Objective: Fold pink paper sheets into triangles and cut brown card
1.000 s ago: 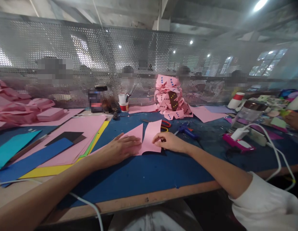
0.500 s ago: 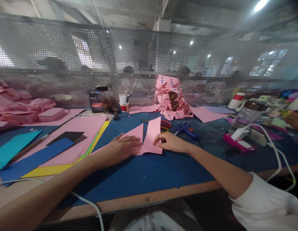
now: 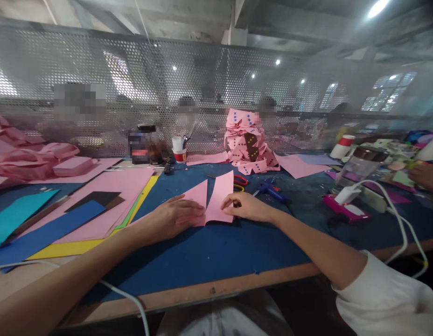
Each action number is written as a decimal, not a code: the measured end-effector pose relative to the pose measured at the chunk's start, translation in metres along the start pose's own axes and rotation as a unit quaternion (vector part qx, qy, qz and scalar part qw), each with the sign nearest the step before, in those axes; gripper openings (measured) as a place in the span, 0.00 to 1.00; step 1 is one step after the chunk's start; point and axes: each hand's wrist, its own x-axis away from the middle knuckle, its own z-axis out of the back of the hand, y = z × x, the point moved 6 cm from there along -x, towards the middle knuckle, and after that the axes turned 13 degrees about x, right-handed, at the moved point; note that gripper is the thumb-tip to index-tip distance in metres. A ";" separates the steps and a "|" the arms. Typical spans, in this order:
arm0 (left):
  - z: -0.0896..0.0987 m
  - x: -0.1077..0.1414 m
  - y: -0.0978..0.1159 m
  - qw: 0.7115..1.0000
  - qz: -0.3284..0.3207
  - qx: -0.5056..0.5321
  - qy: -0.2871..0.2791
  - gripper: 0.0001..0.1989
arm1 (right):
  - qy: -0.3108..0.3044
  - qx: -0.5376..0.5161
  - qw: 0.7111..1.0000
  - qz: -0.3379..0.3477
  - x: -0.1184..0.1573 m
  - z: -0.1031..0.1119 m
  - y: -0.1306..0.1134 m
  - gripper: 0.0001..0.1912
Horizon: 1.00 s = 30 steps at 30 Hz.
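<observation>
A sheet of pink paper (image 3: 219, 198) lies before me on the blue table mat (image 3: 216, 252). A gap runs from its far edge toward me, and the two parts seem to meet near the front. My left hand (image 3: 178, 214) rests flat on the left part, fingers stretched out. With bent fingers and thumb, my right hand (image 3: 247, 205) pinches the right part at its edge; that part stands tilted up. Just beyond the right hand are scissors with red and yellow handles (image 3: 241, 180), partly hidden by the paper. A blue glue gun (image 3: 272, 190) lies to their right.
Pink sheets (image 3: 125, 186) and coloured strips (image 3: 55, 226) lie left. Behind stand a jar (image 3: 154, 147), a paper cup (image 3: 179, 154) and stacked pink pieces (image 3: 246, 140). At right are a pink power strip (image 3: 345, 209), white cable (image 3: 400, 219) and another person's hand (image 3: 424, 176).
My hands and the pink paper have hardly moved. The other person's hand at the right edge has shifted a little to the left.
</observation>
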 end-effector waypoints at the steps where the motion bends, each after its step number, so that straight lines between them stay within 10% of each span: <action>1: 0.000 0.000 0.001 1.000 0.002 0.003 -0.001 0.16 | -0.001 0.004 1.000 0.001 0.000 0.000 0.000 0.10; 30: 0.005 -0.004 0.012 0.996 -0.046 0.076 0.001 0.16 | -0.018 -0.005 1.000 0.017 0.002 0.001 -0.002 0.12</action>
